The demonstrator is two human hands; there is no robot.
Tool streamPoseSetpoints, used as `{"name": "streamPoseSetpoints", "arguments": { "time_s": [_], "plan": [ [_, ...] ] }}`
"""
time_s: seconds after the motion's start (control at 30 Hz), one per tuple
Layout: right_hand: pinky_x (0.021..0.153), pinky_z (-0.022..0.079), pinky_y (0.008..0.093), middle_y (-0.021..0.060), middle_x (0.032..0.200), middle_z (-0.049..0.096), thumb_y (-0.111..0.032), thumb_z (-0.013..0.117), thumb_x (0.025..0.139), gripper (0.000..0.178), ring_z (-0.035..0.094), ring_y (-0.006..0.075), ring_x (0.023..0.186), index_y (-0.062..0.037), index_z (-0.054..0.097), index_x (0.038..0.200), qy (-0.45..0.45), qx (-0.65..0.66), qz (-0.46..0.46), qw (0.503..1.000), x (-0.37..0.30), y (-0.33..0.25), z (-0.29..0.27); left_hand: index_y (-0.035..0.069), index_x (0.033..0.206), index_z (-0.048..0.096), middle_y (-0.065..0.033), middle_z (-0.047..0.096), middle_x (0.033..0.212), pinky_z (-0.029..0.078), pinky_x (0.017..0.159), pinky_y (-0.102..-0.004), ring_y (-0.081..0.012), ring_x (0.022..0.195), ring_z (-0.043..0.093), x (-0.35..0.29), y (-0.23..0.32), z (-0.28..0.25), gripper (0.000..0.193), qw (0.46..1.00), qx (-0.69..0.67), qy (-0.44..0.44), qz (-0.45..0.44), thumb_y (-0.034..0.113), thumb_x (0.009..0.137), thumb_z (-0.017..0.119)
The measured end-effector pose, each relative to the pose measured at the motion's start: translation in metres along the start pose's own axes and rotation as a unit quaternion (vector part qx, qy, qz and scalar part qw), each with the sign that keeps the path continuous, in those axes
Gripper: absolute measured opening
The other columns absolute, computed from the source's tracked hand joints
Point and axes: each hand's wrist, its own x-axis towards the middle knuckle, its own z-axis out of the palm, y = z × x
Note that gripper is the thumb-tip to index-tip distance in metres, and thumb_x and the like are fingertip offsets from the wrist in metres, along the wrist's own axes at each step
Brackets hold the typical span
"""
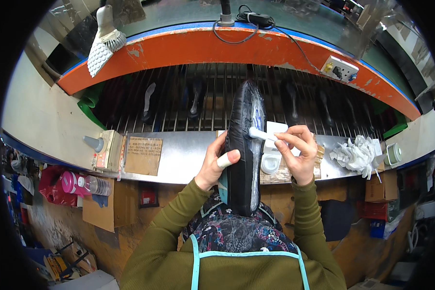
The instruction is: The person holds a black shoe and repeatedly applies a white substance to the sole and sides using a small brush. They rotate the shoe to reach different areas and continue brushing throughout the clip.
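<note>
Upright in front of my apron stands a black shoe upper [236, 145], its bottom face turned to the right and coated with whitish, wet-looking stuff. My left hand [210, 164] grips it from the left side, with pale wrapping round the thumb; the other fingers are hidden behind it. Between the fingertips of my right hand [300, 152] is a thin white brush [266, 136], whose rounded head touches the coated face near its middle. Just below that hand sits a small white pot [270, 165], partly hidden by the shoe upper.
Beyond the metal ledge [179, 155] runs a rack of metal rods [212, 104] carrying several dark shoe parts, under an orange beam [179, 48]. A cardboard piece [143, 155] and grey cone [93, 143] lie left; crumpled white tissue [355, 155] is right.
</note>
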Motion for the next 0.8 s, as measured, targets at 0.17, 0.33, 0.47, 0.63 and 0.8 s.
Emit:
{"name": "streamPoseSetpoints", "arguments": {
  "time_s": [0.17,0.33,0.47,0.63,0.8],
  "plan": [
    [0.068,0.033,0.0294,-0.0001,0.079,0.058,-0.011,0.080,0.072,0.021,0.047,0.0124,0.068,-0.0096,0.076,0.092,-0.023,-0.022,-0.002,0.999,-0.002,0.001,-0.003,0.000,0.133,0.047,-0.0089,0.058,0.116,0.043,0.096,-0.0296,-0.0158,0.106,0.055,0.005,0.006,0.000,0.067,0.999,-0.016,0.006,-0.039,0.039,0.082,0.067],
    [0.070,0.033,0.0296,-0.0008,0.080,0.059,-0.012,0.080,0.072,0.021,0.048,0.0121,0.068,-0.0100,0.076,0.092,-0.035,-0.022,0.001,0.999,-0.006,0.001,-0.004,0.001,0.129,0.049,-0.0084,0.059,0.113,0.048,0.089,-0.0276,-0.0140,0.101,0.059,0.008,0.012,0.001,0.063,0.997,-0.038,0.012,-0.063,0.042,0.085,0.065],
    [0.067,0.035,0.0284,0.0002,0.080,0.058,-0.010,0.080,0.072,0.021,0.049,0.0125,0.068,-0.0095,0.076,0.092,-0.048,-0.018,-0.015,0.999,-0.009,0.002,-0.006,0.001,0.127,0.049,-0.0107,0.061,0.112,0.052,0.086,-0.0294,-0.0154,0.098,0.062,0.011,0.013,-0.001,0.064,0.996,-0.048,0.008,-0.076,0.049,0.088,0.060],
    [0.060,0.047,0.0219,0.0079,0.095,0.058,-0.004,0.076,0.077,0.018,0.060,0.0124,0.078,-0.0021,0.074,0.095,-0.072,0.143,0.022,0.987,0.000,0.014,0.000,0.001,0.123,0.052,-0.0095,0.063,0.107,0.054,0.080,-0.0261,-0.0132,0.091,0.064,0.012,0.015,0.001,0.058,0.986,-0.113,-0.004,-0.120,0.048,0.090,0.060],
    [0.064,0.046,0.0234,0.0051,0.086,0.058,-0.007,0.072,0.083,0.014,0.057,0.0122,0.076,-0.0008,0.074,0.096,-0.005,0.096,0.128,0.987,-0.006,0.023,0.022,0.000,0.121,0.053,-0.0112,0.064,0.106,0.057,0.077,-0.0267,-0.0145,0.090,0.066,0.003,0.010,0.004,0.061,0.985,-0.133,0.033,-0.101,0.053,0.091,0.056]
  ]
}}
